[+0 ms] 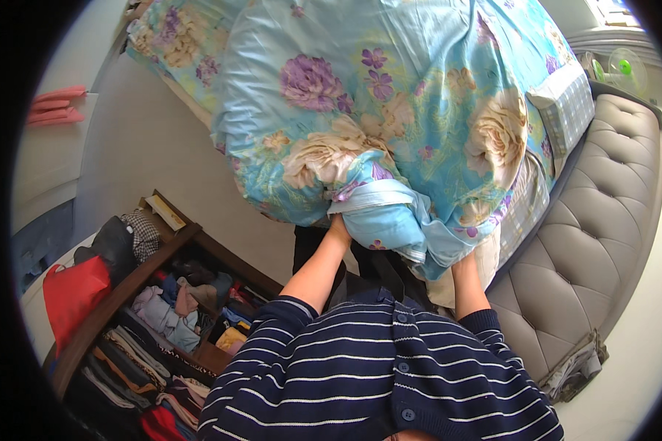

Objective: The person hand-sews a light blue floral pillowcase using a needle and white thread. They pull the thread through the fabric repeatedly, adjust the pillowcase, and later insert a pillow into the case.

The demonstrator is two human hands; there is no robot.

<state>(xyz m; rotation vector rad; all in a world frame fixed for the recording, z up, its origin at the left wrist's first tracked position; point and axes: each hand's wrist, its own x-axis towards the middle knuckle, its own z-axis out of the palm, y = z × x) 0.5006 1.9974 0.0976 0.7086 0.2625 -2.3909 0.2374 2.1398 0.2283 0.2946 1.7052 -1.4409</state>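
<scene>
A light blue floral duvet (pixel 272 95) with purple and cream flowers lies heaped over the bed. Its near edge is bunched into folds close to my body, with a pale blue hem band (pixel 382 192) turned over on top. My left hand (pixel 338 226) reaches under the folds at the left of this bunch; only the wrist side shows. Further right, my right hand (pixel 463 266) goes beneath the hanging near corner of the same fabric. Cloth covers the fingers of both hands, so I cannot see how they are closed.
A grey tufted headboard (pixel 588 213) runs along the right, with a checked pillow (pixel 566 103) against it. Folded clothes (pixel 136 353) fill a dark wooden shelf unit (pixel 118 294) at lower left. A red bag (pixel 73 298) stands beside it. A small fan (pixel 625 70) is at far right.
</scene>
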